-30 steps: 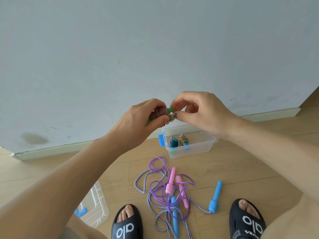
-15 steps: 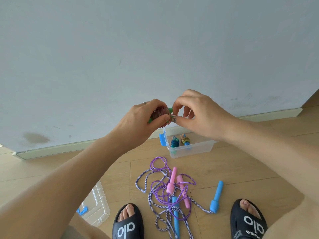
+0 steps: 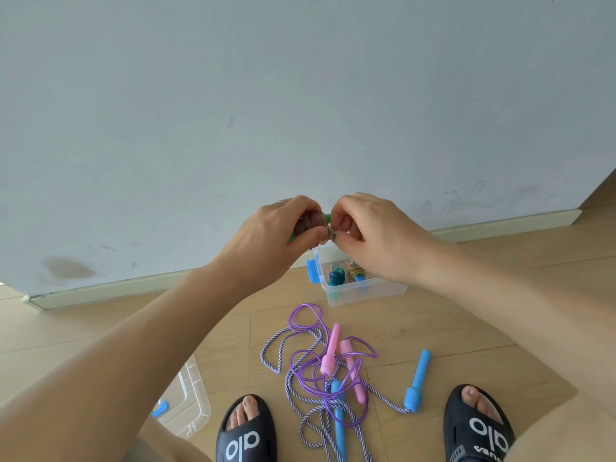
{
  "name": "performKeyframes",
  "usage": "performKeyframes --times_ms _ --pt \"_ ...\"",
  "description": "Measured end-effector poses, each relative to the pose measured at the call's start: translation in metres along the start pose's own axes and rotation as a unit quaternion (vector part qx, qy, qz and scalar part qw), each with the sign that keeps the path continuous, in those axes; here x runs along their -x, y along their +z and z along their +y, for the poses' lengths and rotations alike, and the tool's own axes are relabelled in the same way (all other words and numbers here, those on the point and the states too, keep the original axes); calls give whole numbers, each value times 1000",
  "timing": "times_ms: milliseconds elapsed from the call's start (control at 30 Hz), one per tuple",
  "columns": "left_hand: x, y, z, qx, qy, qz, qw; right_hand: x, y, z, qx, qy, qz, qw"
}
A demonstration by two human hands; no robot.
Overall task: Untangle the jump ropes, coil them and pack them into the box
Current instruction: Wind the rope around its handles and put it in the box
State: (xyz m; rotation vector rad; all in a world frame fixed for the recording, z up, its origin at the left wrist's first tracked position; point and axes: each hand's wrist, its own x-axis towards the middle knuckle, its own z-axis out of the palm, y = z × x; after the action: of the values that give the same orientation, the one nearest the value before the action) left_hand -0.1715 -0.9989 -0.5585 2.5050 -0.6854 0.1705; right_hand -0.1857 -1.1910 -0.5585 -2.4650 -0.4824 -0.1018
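Hands point(image 3: 266, 235) above box point(image 3: 366, 291) holding coils point(image 3: 345, 273).

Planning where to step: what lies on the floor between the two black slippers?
In the head view, tangled ropes lie between the left slipper and right slipper: a purple rope with pink handles, and a striped rope with blue handles.

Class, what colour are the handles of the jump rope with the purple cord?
Pink handles, clearest in the head view.
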Motion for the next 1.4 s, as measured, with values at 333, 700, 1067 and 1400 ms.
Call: performKeyframes --times_ms 333,700,1067,1400 --pt "-1 -2 0 -41 25 48 998 -6 -1 -7 -164 127 99 973" --pt "3 0 10 -39 -28 22 999 -14 0 -17 -266 192 119 937" --pt "-5 1 2 -126 -4 35 991 -23 0 -24 -388 258 73 882" --pt "-12 4 2 -145 -40 38 988 -27 10 -25 -292 227 103 923"
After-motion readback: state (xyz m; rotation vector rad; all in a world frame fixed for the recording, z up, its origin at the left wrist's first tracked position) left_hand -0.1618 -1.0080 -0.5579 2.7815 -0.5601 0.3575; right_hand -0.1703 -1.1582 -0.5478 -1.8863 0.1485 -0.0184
